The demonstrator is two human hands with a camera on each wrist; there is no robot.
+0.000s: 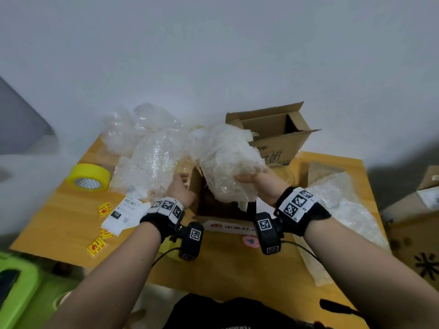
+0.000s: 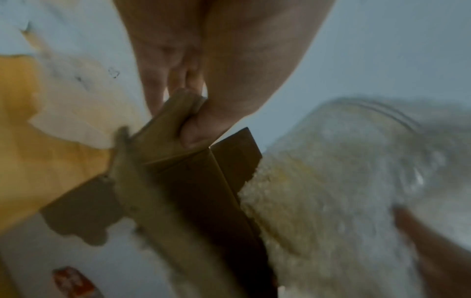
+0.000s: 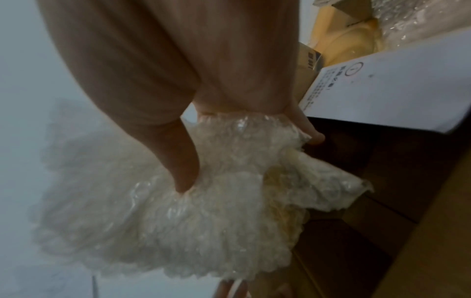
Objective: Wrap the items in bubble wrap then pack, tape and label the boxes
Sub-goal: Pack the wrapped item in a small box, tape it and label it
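My right hand grips a bundle wrapped in bubble wrap, held tilted above the open cardboard box in front of me. The right wrist view shows the thumb and fingers pressed into the bundle, with the box's dark inside to the right. My left hand pinches the box's left flap between thumb and fingers and holds it aside. What is inside the wrap is hidden.
Loose bubble wrap is heaped at the back left of the wooden table. A yellow tape roll, a white shipping label and yellow stickers lie at left. A second open box stands behind; more wrap lies at right.
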